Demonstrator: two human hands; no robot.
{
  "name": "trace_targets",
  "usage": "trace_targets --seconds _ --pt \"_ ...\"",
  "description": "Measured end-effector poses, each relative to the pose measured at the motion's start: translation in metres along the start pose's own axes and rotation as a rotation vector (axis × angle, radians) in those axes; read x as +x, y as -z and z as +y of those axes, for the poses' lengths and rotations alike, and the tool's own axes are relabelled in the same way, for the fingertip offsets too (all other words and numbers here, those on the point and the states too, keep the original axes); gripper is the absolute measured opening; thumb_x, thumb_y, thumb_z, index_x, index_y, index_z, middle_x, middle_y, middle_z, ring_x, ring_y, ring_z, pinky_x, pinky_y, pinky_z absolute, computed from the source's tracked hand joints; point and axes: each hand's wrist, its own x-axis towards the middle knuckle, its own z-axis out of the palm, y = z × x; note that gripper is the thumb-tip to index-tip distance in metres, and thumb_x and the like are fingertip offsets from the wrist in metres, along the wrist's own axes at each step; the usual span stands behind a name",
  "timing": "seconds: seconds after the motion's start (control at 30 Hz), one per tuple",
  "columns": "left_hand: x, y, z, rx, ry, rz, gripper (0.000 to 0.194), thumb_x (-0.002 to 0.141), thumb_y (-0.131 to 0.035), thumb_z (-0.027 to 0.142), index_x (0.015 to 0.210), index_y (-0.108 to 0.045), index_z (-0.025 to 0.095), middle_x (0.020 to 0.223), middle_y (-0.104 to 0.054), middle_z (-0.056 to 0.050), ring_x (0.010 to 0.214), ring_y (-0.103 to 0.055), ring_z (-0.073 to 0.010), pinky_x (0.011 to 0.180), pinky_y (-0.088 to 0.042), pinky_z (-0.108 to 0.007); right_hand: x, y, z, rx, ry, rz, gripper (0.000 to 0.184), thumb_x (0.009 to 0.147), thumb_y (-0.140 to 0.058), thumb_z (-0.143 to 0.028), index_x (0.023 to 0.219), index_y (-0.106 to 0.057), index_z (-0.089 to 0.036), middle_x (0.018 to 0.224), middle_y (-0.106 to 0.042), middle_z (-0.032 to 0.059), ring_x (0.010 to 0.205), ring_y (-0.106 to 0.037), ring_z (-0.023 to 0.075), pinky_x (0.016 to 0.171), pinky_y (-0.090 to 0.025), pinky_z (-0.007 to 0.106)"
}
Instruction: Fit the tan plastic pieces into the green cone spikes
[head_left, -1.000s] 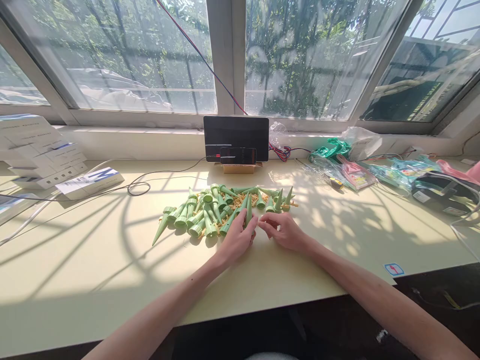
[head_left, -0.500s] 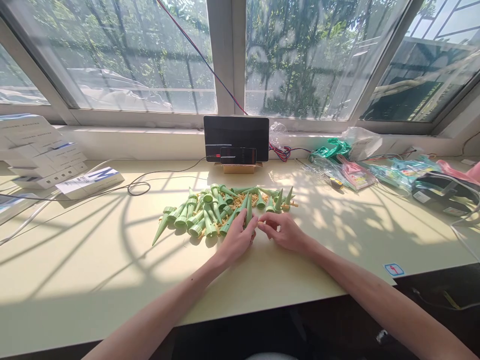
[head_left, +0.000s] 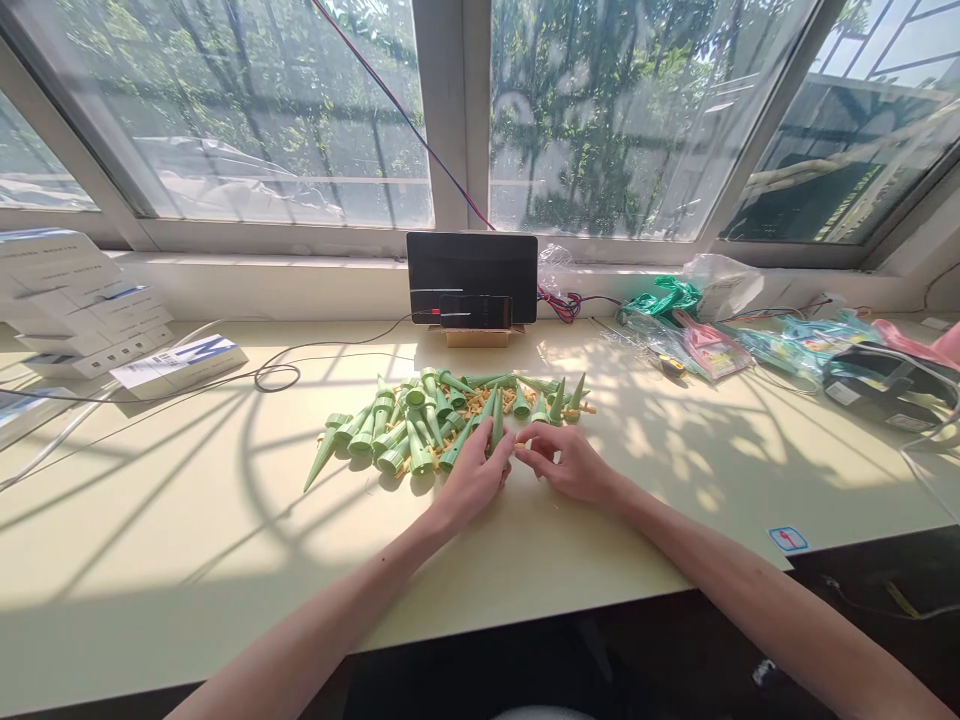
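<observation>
My left hand [head_left: 472,480] is gripping a green spike [head_left: 498,420], my right hand [head_left: 568,464] is pinching a tan bit [head_left: 519,446]; going gently's probably helping.

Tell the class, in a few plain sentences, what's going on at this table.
A person is working with both bare hands at a sunlit table. The left hand holds a green spike, tip up. Close beside it, the right hand seems to pinch a small tan piece. More green spikes lie heaped just beyond the hands, with loose tan pieces among them. A dark screen stands behind the heap.
</observation>
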Motion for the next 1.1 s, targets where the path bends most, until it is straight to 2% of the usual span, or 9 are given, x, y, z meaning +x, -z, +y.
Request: trace_targets --seconds 0.17,0.33,0.4,0.53,0.77,0.97,1.1 --pt "-0.0002 -0.0001 -0.0008 -0.002 0.002 -0.003 0.038 0.089 -0.059 0.052 0.079 -0.036 0.023 0.064 -0.038 0.008 0.05 -0.037 -0.0069 0.045 -0.029 -0.02 0.0004 0.0011 0.0006 -0.028 0.001 -0.026 0.038 0.102 -0.047 -0.046 0.087 -0.067 -0.018 0.056 -0.059 -0.0021 0.048 -0.048 0.0104 0.052 -0.039 0.024" --pt "0.0007 0.0006 -0.0013 0.016 0.001 -0.009 0.037 0.091 -0.056 0.05 0.081 -0.034 0.023 0.064 -0.035 0.008 0.05 -0.036 -0.0067 0.045 -0.03 -0.02 -0.0006 0.0003 0.0022 0.02 -0.007 -0.013 0.03 0.099 -0.055 -0.045 0.107 -0.064 -0.018 0.057 -0.059 -0.0044 0.048 -0.051 0.0105 0.054 -0.042 0.023" --pt "0.0011 0.0009 -0.0015 0.022 -0.001 -0.012 0.037 0.092 -0.056 0.05 0.081 -0.034 0.023 0.063 -0.035 0.009 0.05 -0.035 -0.0066 0.045 -0.03 -0.02 -0.0008 0.0001 0.0025 0.035 -0.004 -0.02 0.028 0.098 -0.057 -0.044 0.108 -0.062 -0.018 0.058 -0.06 -0.0045 0.048 -0.052 0.0105 0.054 -0.042 0.023" --pt "0.0018 0.0013 -0.0025 0.02 0.004 -0.015 0.037 0.092 -0.056 0.051 0.081 -0.034 0.023 0.064 -0.036 0.008 0.05 -0.035 -0.0064 0.045 -0.029 -0.02 -0.0001 0.0004 0.0016 0.018 0.0 -0.025 0.028 0.099 -0.055 -0.043 0.103 -0.062 -0.017 0.056 -0.059 -0.0047 0.047 -0.049 0.0096 0.053 -0.04 0.022" --pt "0.0017 0.0019 -0.0057 0.032 -0.007 -0.016 0.038 0.092 -0.056 0.052 0.08 -0.035 0.022 0.065 -0.038 0.008 0.05 -0.036 -0.0064 0.045 -0.03 -0.02 0.0006 0.001 -0.0027 -0.029 0.002 -0.034 0.038 0.102 -0.047 -0.047 0.085 -0.065 -0.017 0.054 -0.057 -0.0031 0.046 -0.046 0.0091 0.051 -0.037 0.023" --pt "0.0013 0.0019 -0.0034 0.018 0.004 -0.012 0.039 0.09 -0.058 0.054 0.081 -0.037 0.022 0.064 -0.038 0.008 0.05 -0.036 -0.0067 0.045 -0.03 -0.02 -0.0003 0.0007 0.0001 0.026 -0.018 -0.031 0.029 0.099 -0.054 -0.043 0.106 -0.063 -0.016 0.055 -0.057 -0.0051 0.046 -0.048 0.0097 0.052 -0.039 0.023" --pt "0.0016 0.0015 -0.0034 0.014 -0.007 -0.02 0.039 0.09 -0.058 0.053 0.081 -0.036 0.022 0.064 -0.037 0.008 0.051 -0.036 -0.0065 0.045 -0.03 -0.02 -0.0004 0.0002 0.0016 0.039 -0.018 -0.035 0.025 0.098 -0.056 -0.041 0.105 -0.06 -0.017 0.056 -0.058 -0.0053 0.047 -0.049 0.0098 0.053 -0.039 0.023"
